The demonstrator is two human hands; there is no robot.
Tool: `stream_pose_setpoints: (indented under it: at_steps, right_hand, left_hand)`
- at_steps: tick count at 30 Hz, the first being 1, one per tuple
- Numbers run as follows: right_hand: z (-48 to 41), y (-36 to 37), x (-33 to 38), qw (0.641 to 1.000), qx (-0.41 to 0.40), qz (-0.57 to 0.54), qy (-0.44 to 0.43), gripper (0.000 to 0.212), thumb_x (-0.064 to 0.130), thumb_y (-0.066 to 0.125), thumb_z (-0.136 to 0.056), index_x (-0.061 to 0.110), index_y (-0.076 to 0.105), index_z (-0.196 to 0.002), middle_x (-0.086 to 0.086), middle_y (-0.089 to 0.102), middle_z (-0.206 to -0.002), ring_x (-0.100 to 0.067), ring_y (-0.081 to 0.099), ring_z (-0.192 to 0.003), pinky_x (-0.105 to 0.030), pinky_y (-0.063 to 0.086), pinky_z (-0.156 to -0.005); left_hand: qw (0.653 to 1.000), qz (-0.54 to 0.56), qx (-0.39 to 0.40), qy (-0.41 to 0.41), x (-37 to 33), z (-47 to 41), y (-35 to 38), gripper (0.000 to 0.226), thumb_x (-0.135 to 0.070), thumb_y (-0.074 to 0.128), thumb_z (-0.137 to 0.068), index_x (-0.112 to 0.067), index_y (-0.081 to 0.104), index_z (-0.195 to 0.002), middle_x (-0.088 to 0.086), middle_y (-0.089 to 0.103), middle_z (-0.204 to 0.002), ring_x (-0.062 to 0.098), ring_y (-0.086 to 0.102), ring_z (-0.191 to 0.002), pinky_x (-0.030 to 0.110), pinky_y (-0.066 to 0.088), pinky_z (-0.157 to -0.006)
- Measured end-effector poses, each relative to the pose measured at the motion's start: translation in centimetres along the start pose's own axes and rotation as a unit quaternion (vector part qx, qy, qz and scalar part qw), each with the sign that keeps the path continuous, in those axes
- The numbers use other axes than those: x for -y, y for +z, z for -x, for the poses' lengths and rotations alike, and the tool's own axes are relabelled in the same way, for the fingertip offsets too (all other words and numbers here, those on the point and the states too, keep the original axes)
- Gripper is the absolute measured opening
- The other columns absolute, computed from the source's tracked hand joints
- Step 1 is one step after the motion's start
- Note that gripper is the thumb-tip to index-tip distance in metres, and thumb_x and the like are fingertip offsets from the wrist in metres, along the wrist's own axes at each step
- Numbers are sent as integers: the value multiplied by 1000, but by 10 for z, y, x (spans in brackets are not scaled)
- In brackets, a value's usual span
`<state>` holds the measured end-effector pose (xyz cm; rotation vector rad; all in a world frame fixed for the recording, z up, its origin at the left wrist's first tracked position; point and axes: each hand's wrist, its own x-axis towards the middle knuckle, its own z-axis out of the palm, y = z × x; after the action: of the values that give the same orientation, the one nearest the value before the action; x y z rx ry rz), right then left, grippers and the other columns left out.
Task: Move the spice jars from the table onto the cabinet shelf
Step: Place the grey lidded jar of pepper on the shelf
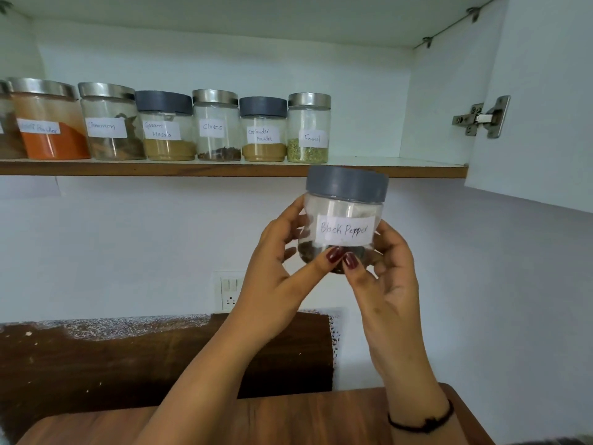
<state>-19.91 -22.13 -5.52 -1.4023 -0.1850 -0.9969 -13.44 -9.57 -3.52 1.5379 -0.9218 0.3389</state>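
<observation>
Soft, even, cool-tinted light, fairly bright; no hard glare. Faint shadow under the shelf [224, 171]. Wide-angle bend: shelf edge bows, cabinet door [545, 101] leans at rt edge. Far-left jar labels smeared, centre labels sharp. Low worktop [256, 419] slightly soft.

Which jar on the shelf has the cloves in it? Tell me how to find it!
Look at the wooden-edged cabinet shelf with its row of jars. The cloves jar stands between two grey-lidded jars, Garam Masala and Coriander Powder. It has a shiny metal lid and only a few dark cloves at the bottom.
</observation>
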Motion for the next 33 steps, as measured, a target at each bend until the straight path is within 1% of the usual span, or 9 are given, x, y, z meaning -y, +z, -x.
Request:
stream_pose_setpoints:
  at_steps: [4, 7, 10, 14, 18, 22, 27, 30, 33]
  right_hand:
    - [-31, -8, 2, 1000, 12, 12, -16, 67, 37, 73, -80, 33, 42, -140, 9, 52, -139, -4, 59, -118, -29, 55, -95]
    - [-59, -13, 3, 999, 26, 29, -35, 67, 37, 71, -83, 31, 41, -142, 8, 52, -140, -9, 54, -125, -40, 51, -103]
    - [-88, -15, 1, 996, 40, 47, -59, 63, 32, 66, -90, 28, 38, -146, 8, 48, -144, -11, 50, -131, -43, 48, -106]
    - [-118, -16, -9, 993, 50, 77, -72, 61, 32, 61, -94, 27, 35, -149, 5, 44, -146, -10, 46, -134, -37, 46, -108]
    - [-140, -20, -20, 986, 41, 129, -95, 62, 32, 61, -94, 25, 33, -149, 8, 41, -145, -8, 43, -135, -17, 41, -106]
    - [-157, -25, -23, 979, 28, 156, -124, 62, 38, 58, -94, 23, 35, -149, 7, 42, -144, -9, 45, -132, -26, 44, -107]
    - [-177, -32, -21, 977, 39, 173, -117, 60, 39, 56, -95, 24, 34, -149, 6, 45, -144, -6, 46, -130, -15, 45, -101]
    - [-183, -34, -26, 970, 37, 213, -108, 60, 42, 55, -96, 24, 33, -150, 5, 43, -146, -12, 45, -133, -34, 45, -108]
    - [-188, -37, -29, 951, 21, 286, -112, 59, 49, 50, -96, 26, 33, -148, 8, 44, -145, -12, 42, -135, -51, 13, -122]
  left_hand:
    - [997, -67, -5, 27, -1, -30, 11, 76, -67, 53, -81, -42, 31, -149, -23, 44, -143, 3, 38, -137, 21, 33, -105]
    - [994, -87, -11, 59, -5, -58, 20, 67, -53, 56, -88, -32, 36, -149, -17, 51, -137, 1, 45, -129, 7, 37, -95]
    - [992, -96, -27, 73, -5, -84, 29, 64, -46, 55, -94, -25, 34, -150, -7, 52, -139, 5, 51, -125, 5, 42, -93]
    - [987, -119, -60, 92, 4, -110, 38, 61, -44, 56, -95, -25, 36, -149, -2, 45, -136, 4, 52, -118, 15, 43, -98]
    - [983, -134, -67, 102, 18, -130, 46, 60, -45, 54, -95, -23, 39, -148, 1, 50, -128, -3, 50, -110, 4, 41, -90]
    - [982, -129, -92, 106, 24, -147, 54, 64, -51, 53, -92, -25, 38, -149, -2, 51, -128, 2, 50, -116, 15, 46, -95]
    - [977, -140, -113, 115, 18, -164, 63, 70, -51, 55, -93, -26, 29, -153, -2, 49, -133, 7, 50, -123, 33, 50, -101]
    - [973, -172, -114, 106, 23, -168, 69, 71, -56, 51, -92, -32, 24, -154, -11, 48, -136, 3, 49, -122, 41, 48, -104]
    - [965, -208, -127, 97, 27, -170, 75, 70, -59, 44, -92, -35, 22, -154, -14, 48, -132, 2, 47, -121, 48, 44, -106]
